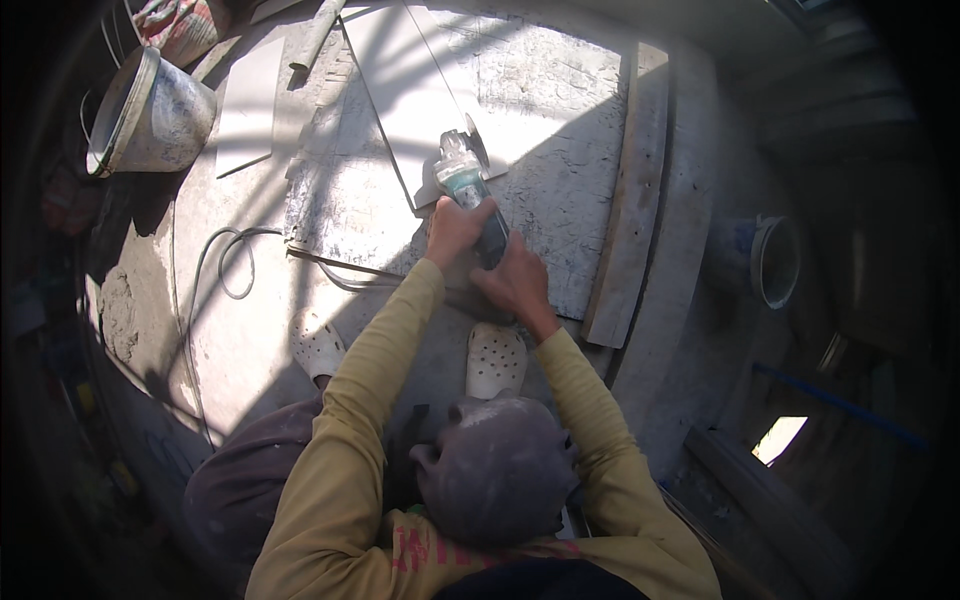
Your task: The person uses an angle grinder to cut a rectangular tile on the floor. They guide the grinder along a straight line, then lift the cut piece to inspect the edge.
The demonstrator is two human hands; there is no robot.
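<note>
Both my hands are wrapped round an angle grinder (pixel 464 182) with a teal and dark body. My left hand (pixel 457 231) grips it nearer the head, while my right hand (pixel 518 277) holds the rear of the body. The grinder's disc (pixel 477 143) stands on edge at the right of its head, over the near end of a long pale tile or panel (pixel 402 95). Whether the disc touches the panel I cannot tell. Under the panel lies a worn, paint-stained board (pixel 565 205). A grey cord (pixel 235 235) loops over the floor to the left.
A stained bucket (pixel 165 118) lies tilted at the upper left, beside another pale strip (pixel 250 105) and a pipe (pixel 320 38). Timber (pixel 632 190) runs along the board's right edge. Another bucket (pixel 774 262) sits in shade at right. My light clog (pixel 496 360) is near the board.
</note>
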